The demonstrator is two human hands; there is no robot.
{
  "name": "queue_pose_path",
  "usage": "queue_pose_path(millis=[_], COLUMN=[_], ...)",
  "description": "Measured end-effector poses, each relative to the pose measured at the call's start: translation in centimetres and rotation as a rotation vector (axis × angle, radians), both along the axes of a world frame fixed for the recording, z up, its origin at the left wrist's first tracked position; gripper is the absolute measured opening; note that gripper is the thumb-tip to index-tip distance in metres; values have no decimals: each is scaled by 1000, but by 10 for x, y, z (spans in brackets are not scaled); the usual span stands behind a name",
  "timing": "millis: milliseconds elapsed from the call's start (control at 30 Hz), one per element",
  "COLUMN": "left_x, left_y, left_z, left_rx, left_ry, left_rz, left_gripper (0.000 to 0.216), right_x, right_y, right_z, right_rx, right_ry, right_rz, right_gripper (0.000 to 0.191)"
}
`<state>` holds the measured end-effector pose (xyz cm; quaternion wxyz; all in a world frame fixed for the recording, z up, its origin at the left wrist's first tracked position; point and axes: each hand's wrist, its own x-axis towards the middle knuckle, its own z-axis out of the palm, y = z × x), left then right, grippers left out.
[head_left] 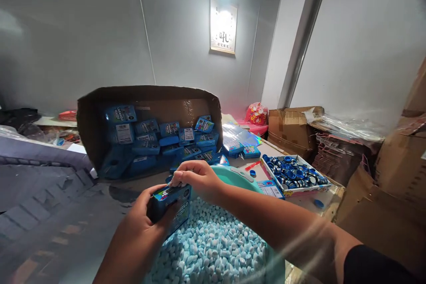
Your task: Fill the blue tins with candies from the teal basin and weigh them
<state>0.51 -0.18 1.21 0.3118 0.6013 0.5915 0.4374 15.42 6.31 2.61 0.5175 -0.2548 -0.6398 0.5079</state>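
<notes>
My left hand (140,222) is wrapped around a blue printed candy box (181,217), held tilted above a teal tub (222,173). At the top end of that box my right hand (198,179) has its fingers pinched together. They touch the box's upper edge, and whatever sits between the fingertips is hidden. Pale blue and white candies (219,239) fill the tub below both hands. Behind it, a large cardboard carton (149,91) lies on its side with its opening facing me, and several similar blue boxes (169,128) are piled inside.
Right of the tub, a shallow tray (293,192) holds many blue round caps (296,173). A loose blue cap (318,203) lies in front of it. Brown cartons (289,131) and stacked flat cardboard (339,155) stand at the right. A red patterned bag (257,113) sits farther back.
</notes>
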Motion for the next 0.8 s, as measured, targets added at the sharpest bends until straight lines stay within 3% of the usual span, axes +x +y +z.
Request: queue_pose_path(millis=[300, 600, 800], left_x=[-4, 1, 0], left_y=[6, 8, 3], left_z=[-6, -4, 0], left_rx=[-20, 23, 18], left_ry=[-77, 24, -56], left_rz=[16, 75, 92], left_gripper=[61, 55, 52], right_x=[2, 2, 2], right_y=[-3, -6, 0], right_z=[2, -1, -1], right_rx=[62, 110, 125], right_ry=[-13, -1, 79], right_rz=[-31, 106, -39], right_gripper=[28, 23, 23])
